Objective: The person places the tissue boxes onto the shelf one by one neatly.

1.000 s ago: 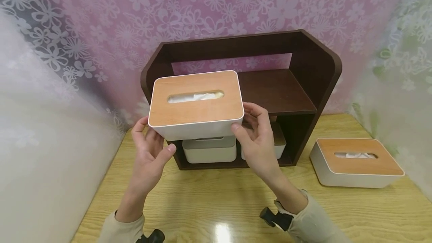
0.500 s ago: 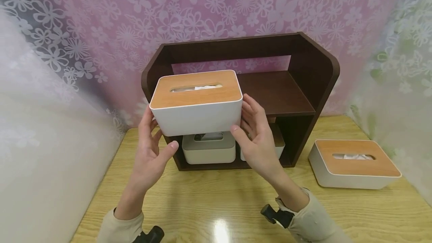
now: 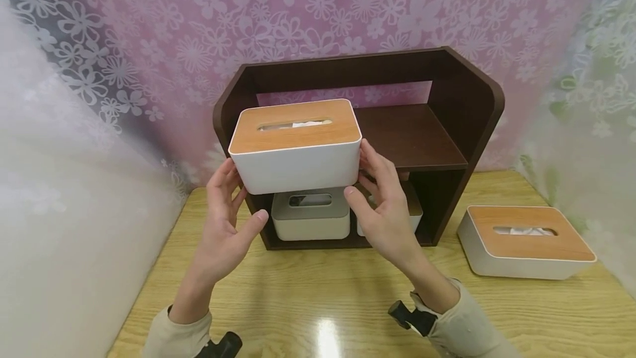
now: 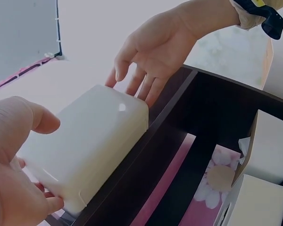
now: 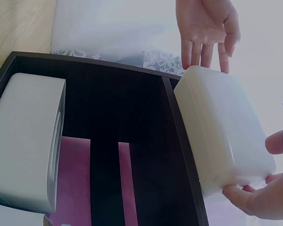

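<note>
1. Near the centre of the head view, a white tissue box (image 3: 295,164) with a wood-toned lid is held up between two hands, in front of the left part of a dark brown shelf unit (image 3: 407,131); whether it touches the shelf cannot be told.
2. The left hand (image 3: 223,233), left of centre, supports the box's left end with nearly straight fingers; its thumb stands apart from the box.
3. The right hand (image 3: 386,211), right of centre, lays its extended fingers against the opposite end; whether its thumb touches is unclear.
4. A bit of white tissue (image 3: 309,124) shows in the lid's slot.
5. In the lower compartment, a grey-topped box (image 3: 310,226) sits beneath the held one, and a brown-lidded box (image 3: 415,221) is partly hidden behind the right hand.
6. At the right of the frame, a second wood-lidded box (image 3: 526,247) rests on the pale wooden table (image 3: 308,286).
7. Pink floral fabric (image 3: 323,21) spans the top of the frame; light sleeves (image 3: 464,322) enter at the bottom.
</note>
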The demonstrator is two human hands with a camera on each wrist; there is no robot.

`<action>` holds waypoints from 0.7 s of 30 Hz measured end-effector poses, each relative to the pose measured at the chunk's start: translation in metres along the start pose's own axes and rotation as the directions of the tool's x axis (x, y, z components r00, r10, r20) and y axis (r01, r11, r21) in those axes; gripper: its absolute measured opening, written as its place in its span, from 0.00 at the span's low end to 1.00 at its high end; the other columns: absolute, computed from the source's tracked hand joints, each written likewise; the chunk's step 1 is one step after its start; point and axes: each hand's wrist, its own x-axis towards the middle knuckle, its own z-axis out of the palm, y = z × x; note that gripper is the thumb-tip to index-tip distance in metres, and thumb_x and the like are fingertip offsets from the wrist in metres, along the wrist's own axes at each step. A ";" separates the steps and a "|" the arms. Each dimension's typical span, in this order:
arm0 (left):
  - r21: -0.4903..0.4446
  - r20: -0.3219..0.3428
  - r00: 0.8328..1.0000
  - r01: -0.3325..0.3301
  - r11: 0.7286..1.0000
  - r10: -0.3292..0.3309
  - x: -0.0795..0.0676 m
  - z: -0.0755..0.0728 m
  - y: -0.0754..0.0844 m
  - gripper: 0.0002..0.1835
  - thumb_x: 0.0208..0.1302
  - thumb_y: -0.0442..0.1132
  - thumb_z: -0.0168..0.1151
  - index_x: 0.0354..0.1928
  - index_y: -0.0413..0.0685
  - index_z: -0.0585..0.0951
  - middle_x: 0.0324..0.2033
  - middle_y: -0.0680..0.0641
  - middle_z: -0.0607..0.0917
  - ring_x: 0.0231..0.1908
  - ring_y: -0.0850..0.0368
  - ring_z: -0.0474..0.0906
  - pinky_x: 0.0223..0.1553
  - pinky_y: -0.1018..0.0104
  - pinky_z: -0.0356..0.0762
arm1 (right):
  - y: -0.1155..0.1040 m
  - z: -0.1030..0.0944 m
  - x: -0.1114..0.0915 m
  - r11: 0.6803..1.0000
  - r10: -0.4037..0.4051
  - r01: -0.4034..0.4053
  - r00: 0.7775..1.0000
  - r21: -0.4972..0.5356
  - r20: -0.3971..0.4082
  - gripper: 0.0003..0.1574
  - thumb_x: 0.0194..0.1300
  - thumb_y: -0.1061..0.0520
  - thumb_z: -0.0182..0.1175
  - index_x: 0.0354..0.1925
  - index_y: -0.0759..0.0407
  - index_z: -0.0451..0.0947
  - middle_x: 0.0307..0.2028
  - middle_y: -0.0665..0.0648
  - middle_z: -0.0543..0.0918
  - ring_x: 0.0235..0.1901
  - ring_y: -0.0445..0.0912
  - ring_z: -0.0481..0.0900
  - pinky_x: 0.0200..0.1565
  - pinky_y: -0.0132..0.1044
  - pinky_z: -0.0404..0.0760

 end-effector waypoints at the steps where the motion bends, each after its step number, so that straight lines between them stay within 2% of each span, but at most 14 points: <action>1: 0.014 0.002 1.000 0.000 1.000 0.000 0.000 0.000 0.000 0.46 0.62 0.20 0.57 0.76 0.48 0.46 0.75 0.50 0.50 0.74 0.50 0.47 0.71 0.70 0.53 | 0.000 0.000 0.000 1.000 -0.003 0.003 1.000 -0.008 0.002 0.47 0.66 0.73 0.55 0.77 0.51 0.55 0.69 0.53 0.62 0.68 0.47 0.64 0.67 0.37 0.67; 5: 0.097 -0.014 1.000 -0.005 0.995 0.006 0.001 0.000 0.000 0.48 0.62 0.21 0.58 0.78 0.51 0.46 0.74 0.50 0.50 0.69 0.51 0.53 0.68 0.70 0.59 | 0.001 -0.001 0.001 1.000 -0.006 0.006 1.000 -0.028 0.012 0.47 0.66 0.72 0.55 0.77 0.50 0.55 0.69 0.53 0.62 0.67 0.46 0.64 0.67 0.41 0.67; 9: 0.173 -0.034 0.999 0.018 0.985 -0.012 0.001 -0.001 -0.001 0.51 0.61 0.22 0.60 0.79 0.55 0.46 0.70 0.47 0.53 0.64 0.54 0.56 0.65 0.72 0.63 | 0.001 -0.001 0.003 0.999 -0.004 0.005 1.000 -0.050 0.025 0.47 0.66 0.71 0.56 0.77 0.49 0.54 0.69 0.54 0.61 0.67 0.47 0.64 0.67 0.46 0.68; 13: 0.184 -0.031 0.999 0.044 0.982 -0.039 0.002 -0.001 -0.001 0.51 0.62 0.23 0.60 0.80 0.57 0.45 0.71 0.47 0.55 0.66 0.55 0.55 0.68 0.68 0.60 | 0.001 -0.002 0.006 0.999 0.003 -0.001 0.999 -0.051 0.044 0.48 0.67 0.70 0.56 0.78 0.49 0.51 0.70 0.55 0.61 0.68 0.47 0.65 0.67 0.44 0.67; 16: 0.171 -0.019 0.998 0.060 0.983 -0.058 0.002 -0.001 -0.001 0.50 0.64 0.24 0.60 0.80 0.55 0.45 0.74 0.49 0.53 0.70 0.55 0.54 0.71 0.61 0.57 | 0.001 -0.003 0.009 1.000 0.013 -0.011 0.998 -0.026 0.053 0.49 0.68 0.70 0.56 0.79 0.49 0.48 0.71 0.56 0.61 0.70 0.48 0.64 0.66 0.41 0.67; 21: 0.135 0.022 0.996 0.087 0.987 -0.091 0.004 -0.001 0.002 0.49 0.66 0.26 0.60 0.80 0.53 0.42 0.77 0.54 0.47 0.75 0.56 0.48 0.73 0.53 0.50 | 0.003 -0.004 0.013 0.999 0.021 -0.023 0.997 0.031 0.074 0.45 0.69 0.70 0.54 0.77 0.54 0.52 0.74 0.53 0.59 0.71 0.46 0.62 0.65 0.41 0.68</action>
